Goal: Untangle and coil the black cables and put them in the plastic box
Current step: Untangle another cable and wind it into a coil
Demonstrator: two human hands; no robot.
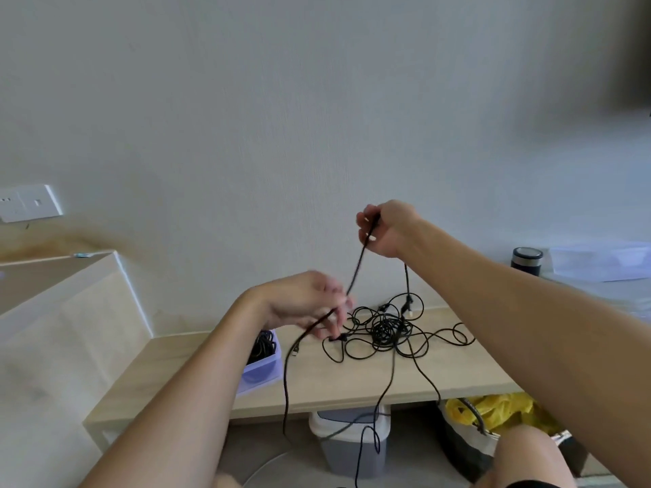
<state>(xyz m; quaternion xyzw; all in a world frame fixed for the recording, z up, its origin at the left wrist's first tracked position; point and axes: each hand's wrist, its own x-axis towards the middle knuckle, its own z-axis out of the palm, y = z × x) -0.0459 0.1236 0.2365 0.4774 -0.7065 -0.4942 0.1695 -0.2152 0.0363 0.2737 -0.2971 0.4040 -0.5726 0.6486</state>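
A tangle of black cables [387,329] lies on the light wooden table [352,385], with strands hanging over its front edge. My right hand [385,228] is raised above the tangle and grips one black cable [357,272], which runs down and left to my left hand [310,301]. My left hand pinches that cable just above the table; its fingers are blurred. A clear plastic box [262,364] with a coiled black cable inside sits at the table's left, partly hidden behind my left forearm.
A white cabinet [60,311] stands to the left of the table. Under the table are a grey bin [352,442] and a yellow bag [493,410]. A dark cylinder [526,260] and a clear lid [602,260] lie at the far right.
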